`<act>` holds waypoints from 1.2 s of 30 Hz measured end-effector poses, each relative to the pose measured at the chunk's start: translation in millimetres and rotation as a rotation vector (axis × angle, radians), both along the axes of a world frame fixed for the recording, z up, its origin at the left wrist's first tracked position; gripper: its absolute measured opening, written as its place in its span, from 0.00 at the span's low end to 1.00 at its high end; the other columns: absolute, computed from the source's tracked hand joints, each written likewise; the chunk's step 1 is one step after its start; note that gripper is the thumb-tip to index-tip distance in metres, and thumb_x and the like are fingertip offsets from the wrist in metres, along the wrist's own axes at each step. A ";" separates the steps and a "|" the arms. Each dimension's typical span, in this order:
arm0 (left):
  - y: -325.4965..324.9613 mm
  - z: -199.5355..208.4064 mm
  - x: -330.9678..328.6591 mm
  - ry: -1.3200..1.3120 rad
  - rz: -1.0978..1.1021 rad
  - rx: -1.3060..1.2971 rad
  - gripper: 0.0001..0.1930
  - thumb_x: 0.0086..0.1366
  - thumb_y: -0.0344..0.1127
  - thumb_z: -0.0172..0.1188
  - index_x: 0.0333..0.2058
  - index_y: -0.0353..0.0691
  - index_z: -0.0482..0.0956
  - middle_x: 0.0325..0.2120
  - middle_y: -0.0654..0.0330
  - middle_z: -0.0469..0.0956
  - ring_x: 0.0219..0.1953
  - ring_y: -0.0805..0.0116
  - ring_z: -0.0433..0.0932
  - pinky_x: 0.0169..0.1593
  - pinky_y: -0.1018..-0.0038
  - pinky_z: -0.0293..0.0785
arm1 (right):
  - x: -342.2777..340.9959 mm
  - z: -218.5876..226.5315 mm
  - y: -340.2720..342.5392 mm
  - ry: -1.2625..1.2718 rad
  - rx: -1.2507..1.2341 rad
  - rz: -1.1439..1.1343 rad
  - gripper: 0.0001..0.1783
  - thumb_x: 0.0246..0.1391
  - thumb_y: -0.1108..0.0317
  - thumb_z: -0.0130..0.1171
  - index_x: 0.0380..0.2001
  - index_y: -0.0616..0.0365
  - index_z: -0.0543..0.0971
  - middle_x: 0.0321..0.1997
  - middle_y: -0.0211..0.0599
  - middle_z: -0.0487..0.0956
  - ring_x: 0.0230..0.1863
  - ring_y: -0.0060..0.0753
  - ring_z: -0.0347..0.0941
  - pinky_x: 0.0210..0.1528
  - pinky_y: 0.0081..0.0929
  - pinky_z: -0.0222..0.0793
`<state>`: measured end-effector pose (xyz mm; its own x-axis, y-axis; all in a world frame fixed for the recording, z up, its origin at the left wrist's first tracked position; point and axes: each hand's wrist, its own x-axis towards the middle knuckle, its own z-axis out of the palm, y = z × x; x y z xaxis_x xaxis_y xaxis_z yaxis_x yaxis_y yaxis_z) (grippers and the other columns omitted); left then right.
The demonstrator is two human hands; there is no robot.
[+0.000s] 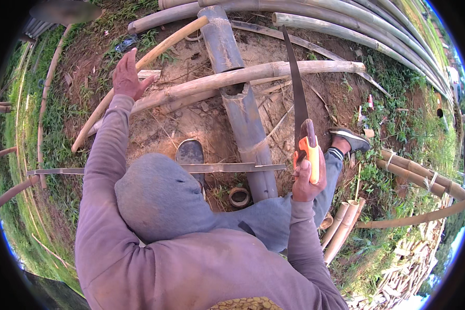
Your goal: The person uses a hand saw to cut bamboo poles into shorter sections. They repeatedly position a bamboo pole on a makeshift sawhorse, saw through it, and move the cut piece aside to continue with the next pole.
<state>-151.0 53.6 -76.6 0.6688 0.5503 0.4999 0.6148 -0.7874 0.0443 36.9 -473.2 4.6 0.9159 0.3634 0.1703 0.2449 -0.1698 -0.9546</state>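
Handsaw point(300, 106) in the right hand point(309, 188), dark blade pointing away from the body and crossing, in view, the right stretch of the curved pale pole point(212, 80); whether they touch, cannot tell. Right grip wrapped round the orange handle; left hand point(129, 77) wide, fingers spread, nothing held, at the slanted tan pole point(173, 43), contact unclear. Hazards, by judgement: curved pole lies across the thick dark bamboo point(253, 121), round on round, no hand visibly clamping it, so a knock could roll or swing it. If the blade met it unsteadied, teeth might skip; the right leg point(336, 170), stretched just beside the saw hand, would be the likeliest to suffer. Thick bamboo gapes at the crossing; its rim might split under load. Narrow strip point(217, 168) by the bent knee could snag a leg on rising. Count: one saw, two hands, two shoes point(190, 152), one curved pole, one slanted, one thick bamboo, one narrow strip. To the right, two corded poles point(412, 165) and at least three short bamboo pieces point(342, 231). Stacked poles point(356, 31) at the far side overlap too much for a tally.
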 end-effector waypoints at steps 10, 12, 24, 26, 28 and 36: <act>-84.3 -28.0 39.2 0.386 -0.317 -0.596 0.36 0.67 0.57 0.69 0.67 0.47 0.72 0.54 0.46 0.81 0.56 0.42 0.81 0.59 0.52 0.78 | -16.2 0.4 16.3 -0.047 0.022 0.077 0.31 0.69 0.67 0.65 0.67 0.76 0.71 0.59 0.53 0.83 0.53 0.36 0.84 0.57 0.32 0.81; -82.2 -28.6 36.8 0.382 -0.322 -0.597 0.35 0.67 0.58 0.69 0.66 0.47 0.72 0.55 0.47 0.81 0.57 0.43 0.81 0.60 0.52 0.78 | -18.8 -5.6 15.2 -0.017 -0.002 0.097 0.33 0.69 0.62 0.66 0.67 0.76 0.71 0.61 0.54 0.81 0.59 0.41 0.81 0.56 0.32 0.83; -81.7 -19.8 31.2 0.397 -0.290 -0.513 0.35 0.68 0.59 0.67 0.67 0.48 0.71 0.57 0.48 0.79 0.61 0.43 0.77 0.66 0.49 0.71 | -26.0 -12.7 7.4 -0.177 -0.150 0.113 0.31 0.64 0.66 0.70 0.64 0.73 0.76 0.61 0.58 0.83 0.59 0.48 0.84 0.62 0.38 0.77; -92.0 2.1 41.7 0.298 -0.366 -0.273 0.34 0.68 0.59 0.66 0.66 0.49 0.72 0.59 0.48 0.77 0.64 0.44 0.74 0.69 0.48 0.67 | -26.4 -5.9 11.6 -0.218 -0.172 0.120 0.31 0.64 0.66 0.70 0.65 0.72 0.76 0.61 0.58 0.83 0.59 0.48 0.85 0.61 0.38 0.78; -95.1 29.2 68.9 0.283 -0.478 -0.399 0.32 0.68 0.55 0.66 0.66 0.48 0.73 0.62 0.47 0.73 0.67 0.43 0.70 0.72 0.48 0.63 | -27.0 0.0 15.0 -0.208 -0.201 0.130 0.31 0.64 0.66 0.71 0.65 0.72 0.76 0.61 0.58 0.83 0.58 0.49 0.85 0.61 0.38 0.78; -158.7 24.8 191.8 0.296 -0.381 -0.440 0.28 0.71 0.60 0.60 0.63 0.52 0.78 0.69 0.48 0.67 0.76 0.45 0.57 0.77 0.47 0.51 | -28.7 6.4 17.2 -0.233 -0.197 0.148 0.30 0.64 0.65 0.70 0.63 0.73 0.77 0.60 0.59 0.83 0.58 0.51 0.85 0.59 0.38 0.80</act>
<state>40.9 -105.2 -51.8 0.9321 0.3591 0.0469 0.3322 -0.8994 0.2841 8.2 -456.0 11.0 0.7954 0.5362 0.2824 0.4885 -0.2915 -0.8225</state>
